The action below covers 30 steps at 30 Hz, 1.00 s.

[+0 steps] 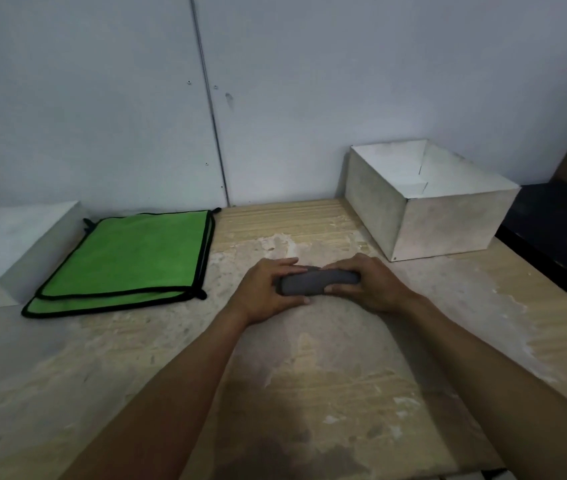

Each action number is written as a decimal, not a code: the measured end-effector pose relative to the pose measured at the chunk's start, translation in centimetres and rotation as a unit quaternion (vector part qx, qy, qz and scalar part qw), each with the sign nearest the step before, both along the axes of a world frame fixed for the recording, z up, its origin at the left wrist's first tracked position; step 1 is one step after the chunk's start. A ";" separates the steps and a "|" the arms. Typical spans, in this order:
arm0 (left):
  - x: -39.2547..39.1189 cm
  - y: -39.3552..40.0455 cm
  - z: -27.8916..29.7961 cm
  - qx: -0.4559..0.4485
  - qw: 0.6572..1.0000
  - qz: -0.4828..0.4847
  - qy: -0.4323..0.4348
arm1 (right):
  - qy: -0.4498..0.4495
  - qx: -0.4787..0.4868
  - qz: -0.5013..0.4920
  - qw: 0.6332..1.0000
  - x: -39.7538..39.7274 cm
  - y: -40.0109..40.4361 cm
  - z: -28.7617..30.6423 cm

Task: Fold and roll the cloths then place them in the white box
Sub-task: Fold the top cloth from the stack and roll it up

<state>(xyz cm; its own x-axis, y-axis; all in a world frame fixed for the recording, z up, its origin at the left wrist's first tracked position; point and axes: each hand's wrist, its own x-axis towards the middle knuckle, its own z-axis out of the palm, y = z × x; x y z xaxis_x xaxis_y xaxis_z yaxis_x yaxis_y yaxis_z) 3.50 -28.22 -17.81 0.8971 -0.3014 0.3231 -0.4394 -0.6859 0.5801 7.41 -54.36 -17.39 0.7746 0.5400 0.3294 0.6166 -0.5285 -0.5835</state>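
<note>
A dark grey cloth (pixel 313 283), rolled into a short thick tube, lies across the middle of the table. My left hand (pixel 270 287) grips its left end and my right hand (pixel 368 284) grips its right end, fingers curled over the top. A stack of flat green cloths (pixel 133 258) with black edging lies to the left. The white box (pixel 448 225) stands open at the back right, and what shows of its inside holds nothing.
A white block (pixel 8 244) sits at the far left beside the green cloths. The worn wooden table (pixel 309 393) reaches a pale wall at the back. A dark surface (pixel 559 230) borders the table's right edge behind the box.
</note>
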 end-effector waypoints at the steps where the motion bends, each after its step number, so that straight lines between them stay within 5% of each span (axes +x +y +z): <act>1: 0.4 0.0 0.1 -0.002 1.000 -0.002 -0.024 | 0.005 -0.010 0.002 1.000 0.4 0.0 0.4; 4: 1.7 0.1 0.5 -0.027 0.998 -0.042 -0.048 | 0.026 -0.040 0.023 0.999 1.7 -0.3 1.3; 10: 5.3 1.1 0.6 -0.049 0.996 -0.062 0.040 | 0.048 -0.145 0.049 0.987 4.9 -0.1 2.7; 16: 7.4 1.5 3.3 -0.026 0.994 -0.072 0.076 | 0.107 -0.147 0.016 0.983 6.1 0.6 5.2; 30: 7.5 -3.4 24.9 -0.052 0.981 -0.076 0.172 | 0.224 -0.110 -0.115 0.961 3.6 -4.5 27.1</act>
